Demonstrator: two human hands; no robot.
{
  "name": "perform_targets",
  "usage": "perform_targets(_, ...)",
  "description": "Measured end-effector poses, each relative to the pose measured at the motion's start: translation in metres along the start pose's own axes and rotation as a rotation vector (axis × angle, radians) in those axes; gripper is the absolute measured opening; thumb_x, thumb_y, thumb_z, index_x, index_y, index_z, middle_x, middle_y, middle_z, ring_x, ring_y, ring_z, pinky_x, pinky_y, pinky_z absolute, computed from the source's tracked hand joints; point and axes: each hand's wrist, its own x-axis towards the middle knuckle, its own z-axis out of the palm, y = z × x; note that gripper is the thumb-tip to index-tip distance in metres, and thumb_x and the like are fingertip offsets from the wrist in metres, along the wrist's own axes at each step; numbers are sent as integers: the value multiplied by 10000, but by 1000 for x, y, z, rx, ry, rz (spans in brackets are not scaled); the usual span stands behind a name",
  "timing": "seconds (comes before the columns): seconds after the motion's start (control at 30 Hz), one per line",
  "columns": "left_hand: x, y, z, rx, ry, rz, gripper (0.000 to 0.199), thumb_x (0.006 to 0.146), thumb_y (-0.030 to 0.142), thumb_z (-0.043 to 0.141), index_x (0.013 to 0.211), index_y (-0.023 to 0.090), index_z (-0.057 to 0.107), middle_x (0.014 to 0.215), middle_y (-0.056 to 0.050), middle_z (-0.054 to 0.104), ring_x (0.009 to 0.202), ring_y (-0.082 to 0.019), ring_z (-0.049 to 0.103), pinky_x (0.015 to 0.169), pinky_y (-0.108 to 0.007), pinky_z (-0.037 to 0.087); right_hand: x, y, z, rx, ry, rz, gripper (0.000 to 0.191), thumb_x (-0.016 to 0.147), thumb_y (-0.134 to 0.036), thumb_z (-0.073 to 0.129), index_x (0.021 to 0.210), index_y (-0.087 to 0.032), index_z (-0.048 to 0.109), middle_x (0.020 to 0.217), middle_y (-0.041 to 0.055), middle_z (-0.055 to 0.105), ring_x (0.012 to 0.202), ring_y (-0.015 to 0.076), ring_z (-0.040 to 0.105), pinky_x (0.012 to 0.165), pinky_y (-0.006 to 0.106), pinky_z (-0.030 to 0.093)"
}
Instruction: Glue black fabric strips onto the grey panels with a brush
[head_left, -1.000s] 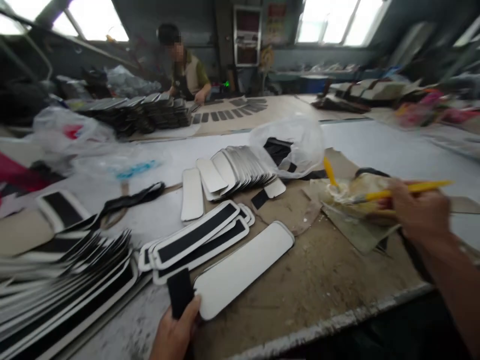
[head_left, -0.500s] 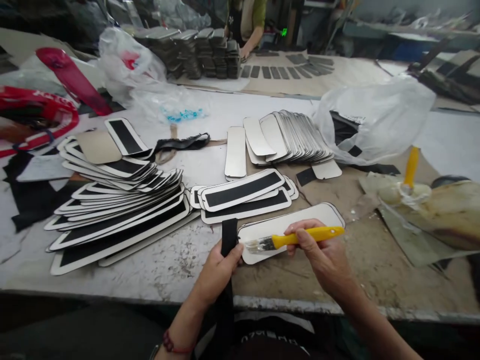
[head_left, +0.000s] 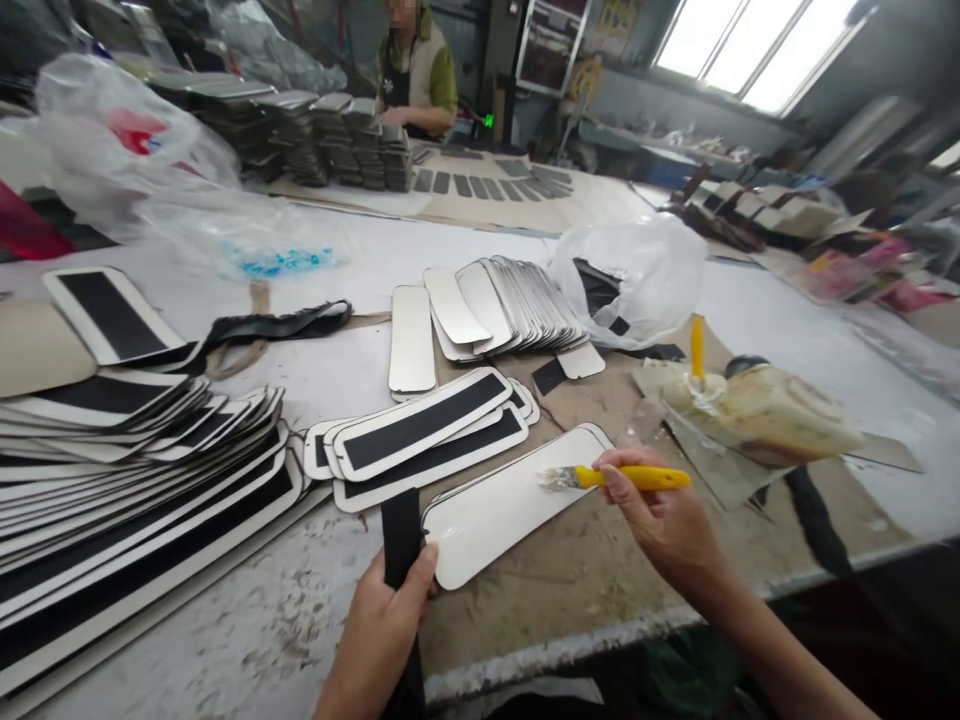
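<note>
My right hand is closed around the yellow handle of a paintbrush. Its pale bristles rest on, or just over, a long white panel with rounded corners, where a wet sheen shows. My left hand grips a black fabric strip, with the thumb at the panel's near left corner. Just behind lie several white panels with black strips on them. A large fanned stack of similar black-striped panels fills the left side.
Plain white panels lie fanned beyond, beside a clear plastic bag. On the right, a second yellow brush stands in a glue-smeared container. A co-worker is at the far table by stacks of grey pieces.
The brush has moved away from my left hand toward the middle of the panel. My view has swung right and up. My left hand still grips the black strip.
</note>
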Motion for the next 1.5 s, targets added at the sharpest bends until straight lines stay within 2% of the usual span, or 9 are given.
perform_targets(0.13,1,2,1,-4,1,-38,501,566,636,693,663,164,556,495,29,454,452,-133,382,419,-251,296,5,3,-13,-140,86,-97,160,880,-354,501,841,-213,567,818,58,592,733,193,575,589,287,490)
perform_targets(0.33,1,2,3,6,42,-16,500,583,649,673,664,169,559,496,22,470,449,-143,385,422,-262,297,11,8,-24,-230,123,-206,123,887,-320,485,873,-216,549,845,53,609,807,198,596,747,325,491)
perform_targets(0.5,3,-4,2,-18,36,4,492,596,628,680,653,160,540,481,36,431,457,-121,361,423,-241,288,13,8,-33,-310,145,-265,110,894,-299,475,899,-215,547,864,59,609,862,206,597,769,328,486)
perform_targets(0.67,4,-7,-1,-32,-54,20,456,651,588,666,699,154,534,524,37,438,476,-104,363,433,-226,297,5,-10,-41,-317,161,-289,77,886,-276,493,892,-232,555,869,49,604,853,202,590,779,327,479)
perform_targets(0.8,3,-6,-2,-68,-113,51,398,722,536,633,763,156,520,577,34,474,492,-94,389,448,-217,314,-9,-36,-23,-137,137,-209,80,878,-291,512,851,-248,574,819,38,597,778,198,597,722,330,492)
perform_targets(1.03,3,-9,0,-122,-155,72,339,793,486,582,810,162,483,579,49,455,486,-80,375,447,-210,303,-37,-60,41,365,-76,-12,122,896,-319,499,861,-237,583,826,29,591,570,140,590,554,294,524)
perform_targets(1.13,3,-9,0,-110,-150,80,336,801,484,571,804,159,482,590,41,471,485,-78,381,444,-211,302,-38,-50,43,299,-72,5,139,889,-331,511,849,-221,586,792,33,584,572,145,579,536,284,512)
perform_targets(1.3,2,-8,0,-113,-142,76,340,786,483,589,816,161,483,586,45,469,482,-79,382,440,-209,303,-36,-48,28,91,82,-50,131,877,-307,532,849,-193,590,818,56,581,687,174,593,568,278,497)
perform_targets(1.5,3,-11,-2,-54,-121,80,360,775,506,591,807,159,499,596,34,484,499,-91,394,452,-219,324,-37,-47,41,195,-15,-80,123,899,-269,495,853,-183,569,832,45,579,676,148,589,634,278,506)
